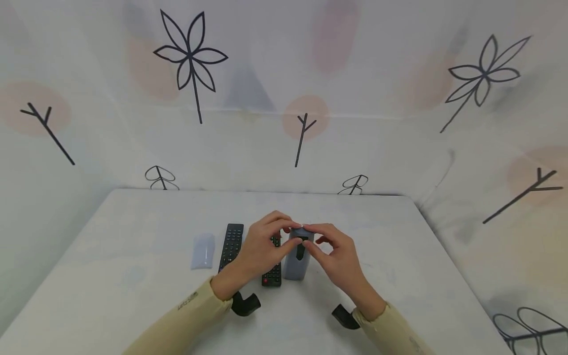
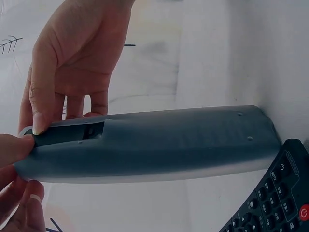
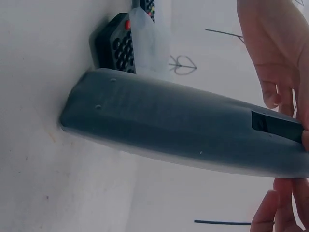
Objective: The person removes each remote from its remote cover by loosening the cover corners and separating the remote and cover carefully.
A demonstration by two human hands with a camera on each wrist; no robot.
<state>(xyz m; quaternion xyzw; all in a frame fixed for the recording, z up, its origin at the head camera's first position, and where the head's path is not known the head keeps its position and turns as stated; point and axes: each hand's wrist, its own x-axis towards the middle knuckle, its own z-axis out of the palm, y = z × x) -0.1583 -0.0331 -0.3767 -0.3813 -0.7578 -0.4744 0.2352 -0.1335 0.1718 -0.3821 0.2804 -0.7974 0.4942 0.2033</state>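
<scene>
A remote control in a bluish translucent sleeve [image 1: 294, 268] is back up, its far end raised off the white table. Near that end, a slot in the sleeve [image 2: 193, 145] bares the dark remote underneath. My left hand [image 1: 263, 245] pinches the left side of the raised end, thumb at the slot's edge and fingers beyond it. My right hand [image 1: 339, 256] pinches the same end from the right, the two thumb tips close together. In the right wrist view the sleeve's lower end [image 3: 84, 99] is down at the table.
One black remote [image 1: 271, 276] lies just left of the sleeved one, partly under my left hand. Another black remote [image 1: 231, 241] is further left, beside a folded translucent sleeve [image 1: 202, 251]. A patterned white cloth [image 1: 248, 148] rises behind the table's far edge.
</scene>
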